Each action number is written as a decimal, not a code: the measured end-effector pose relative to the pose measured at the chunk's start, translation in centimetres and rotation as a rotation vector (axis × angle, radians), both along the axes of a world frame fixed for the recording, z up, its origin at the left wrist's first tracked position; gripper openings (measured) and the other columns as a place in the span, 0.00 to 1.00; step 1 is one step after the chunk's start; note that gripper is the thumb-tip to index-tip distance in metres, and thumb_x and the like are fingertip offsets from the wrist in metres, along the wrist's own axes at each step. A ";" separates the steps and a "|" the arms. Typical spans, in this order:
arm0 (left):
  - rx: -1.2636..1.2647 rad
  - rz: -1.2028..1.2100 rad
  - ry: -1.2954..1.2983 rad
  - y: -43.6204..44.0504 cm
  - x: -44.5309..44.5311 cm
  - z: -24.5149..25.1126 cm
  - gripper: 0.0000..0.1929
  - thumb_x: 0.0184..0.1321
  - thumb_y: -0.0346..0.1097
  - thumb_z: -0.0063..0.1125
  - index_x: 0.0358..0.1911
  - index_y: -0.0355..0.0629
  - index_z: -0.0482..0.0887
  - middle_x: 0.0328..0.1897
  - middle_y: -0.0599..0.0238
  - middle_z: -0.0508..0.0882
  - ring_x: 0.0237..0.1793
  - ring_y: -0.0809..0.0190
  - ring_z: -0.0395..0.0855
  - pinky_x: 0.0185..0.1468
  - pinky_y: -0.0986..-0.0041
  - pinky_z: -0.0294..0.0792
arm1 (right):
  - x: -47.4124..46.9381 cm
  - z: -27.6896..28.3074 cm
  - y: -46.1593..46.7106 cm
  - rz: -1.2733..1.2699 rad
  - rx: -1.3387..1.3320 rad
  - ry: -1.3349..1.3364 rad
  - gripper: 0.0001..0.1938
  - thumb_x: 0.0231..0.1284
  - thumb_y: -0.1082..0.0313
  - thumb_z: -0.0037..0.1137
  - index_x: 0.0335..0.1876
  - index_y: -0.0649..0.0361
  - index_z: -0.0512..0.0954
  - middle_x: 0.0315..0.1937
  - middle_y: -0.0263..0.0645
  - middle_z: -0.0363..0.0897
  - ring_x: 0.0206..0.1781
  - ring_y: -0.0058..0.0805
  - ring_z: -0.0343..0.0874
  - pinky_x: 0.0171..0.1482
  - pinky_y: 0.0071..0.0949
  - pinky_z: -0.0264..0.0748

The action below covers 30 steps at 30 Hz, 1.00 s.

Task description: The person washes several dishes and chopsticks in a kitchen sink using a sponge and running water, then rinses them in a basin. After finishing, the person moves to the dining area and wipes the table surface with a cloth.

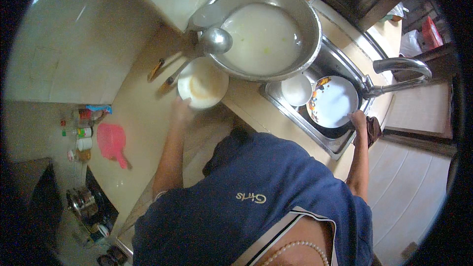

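My left hand [181, 110], a little blurred, grips the near rim of a white dish [203, 85] with a brownish ring inside. The dish is held at the counter, left of a large metal basin [314, 38] of cloudy whitish liquid with small green bits. At the stainless sink [334, 150], my right hand [357, 120] has hold of the right rim of a white plate [335, 101] with a colourful pattern along one side. A small white bowl [296, 90] sits to the left of that plate, at the basin's near edge.
A metal ladle [218, 40] and other dark-handled utensils [157, 69] lie left of the basin. A curved faucet [402, 62] rises beyond the sink. On the left are a pink cutting board [111, 142], several jars [84, 143] and a metal pot [81, 199].
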<state>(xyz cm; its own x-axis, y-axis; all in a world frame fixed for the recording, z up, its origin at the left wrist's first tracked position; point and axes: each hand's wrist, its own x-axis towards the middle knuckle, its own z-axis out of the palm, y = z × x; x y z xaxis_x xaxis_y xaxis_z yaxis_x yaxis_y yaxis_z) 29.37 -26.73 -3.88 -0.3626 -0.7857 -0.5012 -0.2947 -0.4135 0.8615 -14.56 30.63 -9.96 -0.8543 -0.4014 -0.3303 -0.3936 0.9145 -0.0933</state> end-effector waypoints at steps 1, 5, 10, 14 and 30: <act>-0.021 -0.017 0.078 0.1 0.0 -0.2 0.25 0.50 0.21 0.46 0.56 0.35 0.68 0.50 0.55 0.78 0.46 0.54 0.79 0.47 0.65 0.76 | -0.6 -0.9 0.7 0.165 0.064 0.019 0.17 0.46 0.57 0.57 0.29 0.67 0.78 0.30 0.57 0.78 0.41 0.53 0.78 0.42 0.44 0.73; -0.047 -0.041 0.133 0.4 1.1 -1.0 0.25 0.49 0.23 0.49 0.55 0.33 0.67 0.50 0.53 0.77 0.48 0.55 0.78 0.50 0.66 0.73 | -1.5 -3.2 1.6 0.363 0.122 0.152 0.09 0.44 0.66 0.52 0.21 0.65 0.77 0.24 0.53 0.77 0.31 0.50 0.79 0.34 0.45 0.76; 0.022 -0.064 0.256 0.9 3.3 0.1 0.25 0.47 0.27 0.53 0.53 0.31 0.68 0.49 0.54 0.77 0.47 0.56 0.78 0.51 0.65 0.72 | -0.3 -2.4 0.2 -0.071 -0.105 0.145 0.11 0.46 0.65 0.49 0.21 0.66 0.77 0.24 0.56 0.77 0.32 0.52 0.79 0.35 0.44 0.76; 0.196 -0.127 0.403 1.9 4.8 3.8 0.26 0.45 0.24 0.54 0.53 0.31 0.69 0.54 0.56 0.75 0.54 0.57 0.74 0.61 0.65 0.63 | -0.4 -2.0 -1.0 0.065 0.017 0.185 0.11 0.46 0.63 0.51 0.22 0.65 0.78 0.28 0.55 0.78 0.34 0.51 0.80 0.37 0.43 0.77; 0.035 -0.344 0.442 -2.6 -5.5 17.9 0.27 0.45 0.27 0.53 0.54 0.31 0.68 0.54 0.56 0.76 0.54 0.55 0.74 0.59 0.64 0.67 | 6.9 1.2 -5.6 -0.571 -0.268 0.162 0.39 0.43 0.59 0.55 0.60 0.77 0.55 0.36 0.64 0.77 0.42 0.57 0.78 0.47 0.42 0.75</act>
<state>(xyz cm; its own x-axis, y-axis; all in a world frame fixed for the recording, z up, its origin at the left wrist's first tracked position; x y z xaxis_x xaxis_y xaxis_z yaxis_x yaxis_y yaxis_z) 23.84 -29.30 13.98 -0.7767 -0.5704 -0.2671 -0.0319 -0.3879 0.9212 -7.63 25.06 -8.74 -0.9882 0.0796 -0.1306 0.1188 0.9374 -0.3274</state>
